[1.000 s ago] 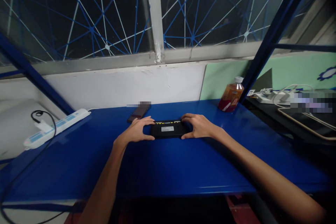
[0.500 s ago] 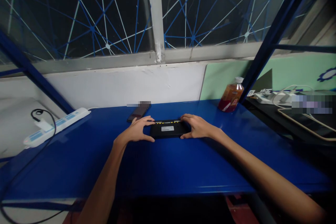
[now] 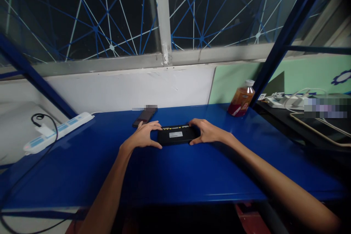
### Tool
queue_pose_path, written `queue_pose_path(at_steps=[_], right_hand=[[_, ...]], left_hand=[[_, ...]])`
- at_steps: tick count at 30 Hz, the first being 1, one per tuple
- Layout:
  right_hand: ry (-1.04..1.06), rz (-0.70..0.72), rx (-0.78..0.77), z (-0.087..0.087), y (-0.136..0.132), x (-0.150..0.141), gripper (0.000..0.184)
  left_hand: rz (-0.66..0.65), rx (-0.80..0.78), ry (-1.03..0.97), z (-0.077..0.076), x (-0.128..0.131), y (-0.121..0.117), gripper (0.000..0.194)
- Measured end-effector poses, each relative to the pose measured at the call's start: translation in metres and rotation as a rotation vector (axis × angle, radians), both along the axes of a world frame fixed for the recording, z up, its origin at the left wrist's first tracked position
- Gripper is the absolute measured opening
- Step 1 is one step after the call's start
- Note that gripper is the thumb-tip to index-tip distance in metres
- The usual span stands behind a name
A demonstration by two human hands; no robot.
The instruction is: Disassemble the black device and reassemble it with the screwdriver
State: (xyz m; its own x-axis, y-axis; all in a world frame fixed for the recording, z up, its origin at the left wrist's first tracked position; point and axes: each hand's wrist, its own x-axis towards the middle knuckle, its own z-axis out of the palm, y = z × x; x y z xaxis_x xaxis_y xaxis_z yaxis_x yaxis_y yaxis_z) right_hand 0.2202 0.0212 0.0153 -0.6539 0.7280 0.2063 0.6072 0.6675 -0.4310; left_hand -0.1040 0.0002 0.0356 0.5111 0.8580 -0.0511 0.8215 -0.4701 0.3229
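A flat black box (image 3: 182,139) lies in front of me on the blue table, with a white label on its upper face. Yellow and pale marks run along its far edge. My left hand (image 3: 144,136) spans the box's left end, fingertips at the far corner and thumb at the near one. At the opposite end my right hand (image 3: 207,131) grips in the same way, its fingers partly hidden behind the box. Just behind my left hand lies a dark phone (image 3: 144,115).
On the blue table (image 3: 175,175), a bottle of reddish-brown drink (image 3: 241,99) stands at the back right. A white power strip (image 3: 61,131) with a black cable lies along the left edge. Cables and a tablet-like slab (image 3: 320,126) rest on a dark surface at right.
The black box has shifted very slightly right and turned a little between my hands. Both hands keep nearly the same places at its ends.
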Motion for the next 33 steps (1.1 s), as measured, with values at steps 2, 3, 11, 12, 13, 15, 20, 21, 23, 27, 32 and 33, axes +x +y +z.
queue_pose_path(at_steps=[2,3,11,12,13,15,20,21,23,27,32,33], right_hand=[[0.002,0.003,0.007,-0.0011,0.0002,0.0002,0.069],[0.007,0.008,0.009,-0.0013,0.0004,0.0004,0.069],[0.027,0.036,0.004,0.0025,0.0022,0.0044,0.063],[0.026,0.032,-0.003,0.0032,0.0022,0.0047,0.063],[0.025,0.026,-0.008,0.0037,0.0022,0.0048,0.063],[0.020,0.018,-0.014,0.0046,0.0017,0.0046,0.064],[0.013,0.001,-0.014,0.0055,-0.0005,0.0026,0.064],[0.013,-0.003,-0.015,0.0057,-0.0008,0.0023,0.064],[0.014,-0.004,-0.017,0.0059,-0.0010,0.0022,0.063],[0.018,0.019,-0.015,0.0059,-0.0003,0.0030,0.064],[0.014,0.017,-0.006,0.0051,-0.0001,0.0025,0.063],[0.013,0.015,-0.003,0.0050,-0.0003,0.0022,0.062]], left_hand=[[0.004,-0.003,-0.011,0.0009,0.0009,-0.0016,0.071],[0.006,-0.006,-0.015,0.0015,0.0012,-0.0024,0.071],[0.024,-0.039,-0.013,0.0055,0.0034,-0.0066,0.068],[0.018,-0.039,-0.012,0.0052,0.0036,-0.0064,0.067],[0.012,-0.038,-0.010,0.0047,0.0037,-0.0060,0.067],[0.005,-0.030,-0.001,0.0035,0.0038,-0.0048,0.068],[0.005,0.007,0.009,0.0018,0.0038,-0.0029,0.073],[0.005,0.010,0.009,0.0019,0.0039,-0.0030,0.073],[0.008,0.014,0.009,0.0021,0.0041,-0.0032,0.074],[0.001,0.009,0.006,0.0017,0.0045,-0.0032,0.072],[-0.007,0.009,0.018,-0.0004,0.0045,-0.0013,0.073],[-0.009,0.008,0.022,-0.0006,0.0045,-0.0011,0.074]])
